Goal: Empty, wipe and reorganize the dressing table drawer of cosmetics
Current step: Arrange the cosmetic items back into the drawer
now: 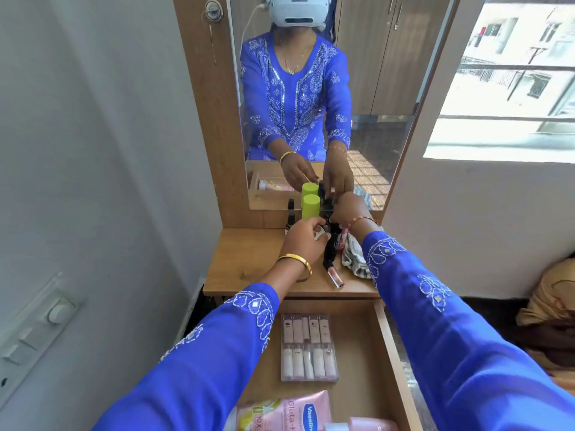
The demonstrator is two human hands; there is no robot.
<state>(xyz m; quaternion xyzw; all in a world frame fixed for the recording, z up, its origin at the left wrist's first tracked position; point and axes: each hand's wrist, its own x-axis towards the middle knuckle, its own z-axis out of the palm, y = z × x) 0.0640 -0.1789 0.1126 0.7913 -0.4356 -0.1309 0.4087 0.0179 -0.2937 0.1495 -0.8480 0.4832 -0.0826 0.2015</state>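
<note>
Cosmetics crowd the back of the tabletop (249,265) by the mirror (373,88): a green-capped bottle (310,206), a dark dropper bottle (290,216), black tubes (332,241) and a lip gloss (335,276) lying flat. The left hand (303,241) curls round a small white item (319,235); the right hand (350,209) reaches among the black tubes, its grip hidden. Below, the open drawer (392,353) already holds a clear case of small bottles (309,346) and a pink Vaseline pack (286,412), which suggests refilling is under way. A cloth (354,256) lies beside the right wrist. Best lift one item per hand, clear of the upright bottles, and set them in rows.
</note>
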